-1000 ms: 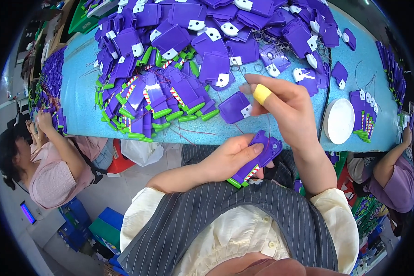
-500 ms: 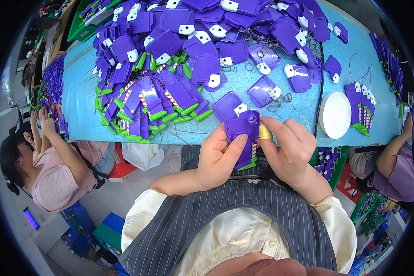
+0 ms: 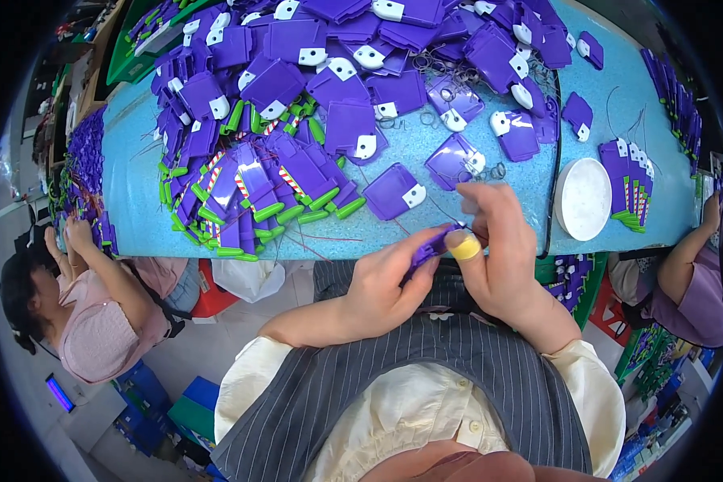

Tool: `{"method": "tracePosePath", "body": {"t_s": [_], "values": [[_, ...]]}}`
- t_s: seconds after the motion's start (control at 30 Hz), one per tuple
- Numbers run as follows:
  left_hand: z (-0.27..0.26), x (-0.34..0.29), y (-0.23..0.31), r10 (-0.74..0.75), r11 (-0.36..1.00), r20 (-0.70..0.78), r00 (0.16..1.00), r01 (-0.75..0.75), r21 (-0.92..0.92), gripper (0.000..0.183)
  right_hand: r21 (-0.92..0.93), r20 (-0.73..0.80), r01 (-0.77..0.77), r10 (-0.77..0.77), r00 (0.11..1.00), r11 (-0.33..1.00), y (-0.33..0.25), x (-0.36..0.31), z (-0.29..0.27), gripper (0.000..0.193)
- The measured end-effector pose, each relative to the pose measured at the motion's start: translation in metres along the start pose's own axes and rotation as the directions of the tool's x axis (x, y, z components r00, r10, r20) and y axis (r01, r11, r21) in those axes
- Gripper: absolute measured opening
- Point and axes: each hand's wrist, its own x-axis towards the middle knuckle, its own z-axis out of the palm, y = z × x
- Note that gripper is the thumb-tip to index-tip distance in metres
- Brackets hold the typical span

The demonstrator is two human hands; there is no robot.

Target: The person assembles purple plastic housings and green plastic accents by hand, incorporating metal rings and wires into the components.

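Observation:
My left hand (image 3: 386,281) is closed round a purple plastic piece (image 3: 432,251), tilted so mostly its narrow edge shows. Beside it, the thumb of my right hand (image 3: 498,249), wrapped in yellow tape, rests at the piece's upper right edge. The index finger of that hand is raised and apart from the thumb, slightly blurred. A thin dark wire shows near the thumb tip. Just beyond my hands lies a flat purple panel with a white corner (image 3: 395,193). Another purple panel (image 3: 455,159) with small metal coils (image 3: 490,172) on it lies farther right.
A heap of purple panels (image 3: 353,128) covers the far table, with purple pieces with green tips (image 3: 269,212) at left. A white bowl (image 3: 584,199) stands at right, near a row of assembled pieces (image 3: 627,181). Co-workers sit at left (image 3: 96,309) and right (image 3: 695,281).
The purple piece has turned from face-up to nearly edge-on in my left hand. My right index finger has lifted away from the thumb. The view has shifted slightly.

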Motion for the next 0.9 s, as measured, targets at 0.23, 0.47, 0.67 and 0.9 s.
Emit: {"method": "tracePosePath", "body": {"t_s": [0.23,0.47,0.67,0.9], "values": [[-0.023,0.013,0.008,-0.058,0.937,0.469,0.881,0.21,-0.278,0.031,0.475,0.358,-0.359,0.196,0.913,0.804,0.032,0.041,-0.007,0.013],[-0.011,0.007,0.008,-0.482,0.726,-0.087,0.872,0.341,-0.597,0.031,0.358,0.225,-0.158,0.079,0.971,0.92,0.01,0.021,0.003,0.026],[0.0,0.001,-0.006,-0.039,0.995,-0.304,0.952,0.009,-0.098,0.027,0.395,0.198,-0.094,0.016,0.98,0.914,0.011,0.005,0.016,0.027],[0.004,0.003,-0.004,-0.278,0.679,-0.126,0.952,0.102,-0.727,0.038,0.691,0.24,-0.448,0.404,0.883,0.568,-0.002,-0.013,0.048,0.018]]}}
